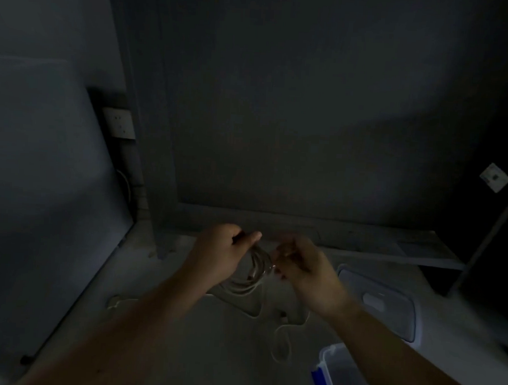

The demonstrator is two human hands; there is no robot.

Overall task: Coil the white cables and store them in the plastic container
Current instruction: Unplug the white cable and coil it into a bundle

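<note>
- Head view, very dim, some blur. Left hand (217, 249) is clenched around the top of a white cable coil (250, 276); the loops hang below the fist, above the counter (179, 350).
- Right hand (299, 268) pinches the same cable at the coil's right edge, fingers curled. Exact grip is blurred; it looks like it is feeding or wrapping a strand.
- Judgement: coiling step is under way, not finished. A loose tail (280, 341) trails from the hands down onto the counter in front.
- To do it well: keep the left fist as the anchor, lay each new loop the same size as the hanging ones, let the strand slide through the right fingers so it does not twist.
- Watch the tail's plug end; it may snag on the counter as it is drawn up.
- Container (340, 376) sits near right, open, blue clip on its near-left corner. Its lid (379, 302) lies flat further right, apart from it.
- Another pale cable piece (117, 301) lies on the counter at left, uncoiled as far as I can tell.
- Wall sockets (119, 123) at far left; nothing stands between the hands and the container.
</note>
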